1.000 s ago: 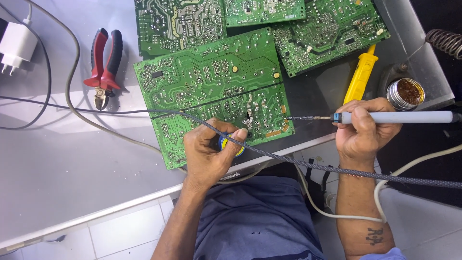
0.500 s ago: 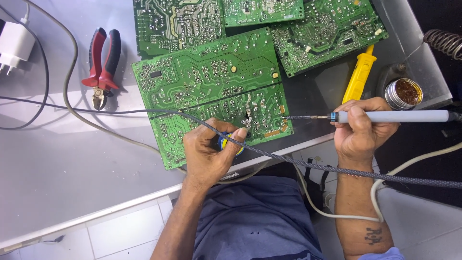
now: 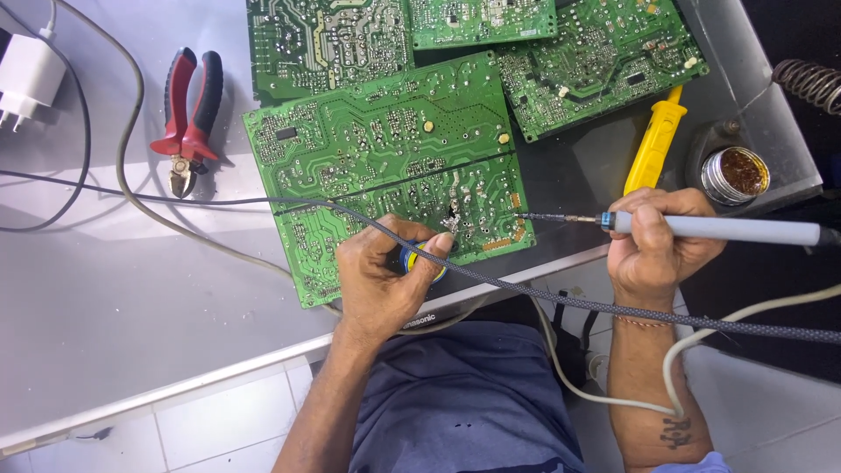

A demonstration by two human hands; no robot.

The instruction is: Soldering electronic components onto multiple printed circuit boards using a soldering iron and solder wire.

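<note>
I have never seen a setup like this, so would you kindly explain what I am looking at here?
This is one view from a camera worn on a person's head, looking down at their own two bare hands over a grey table. Several green circuit boards lie on it; the nearest board is under the hands. The right hand holds a soldering iron, its tip pointing left towards that board's edge. The left hand rests on the board, gripping a small blue and yellow object I cannot identify. Also there: red pliers, a yellow tool, a round tin, a white charger and cables.
</note>
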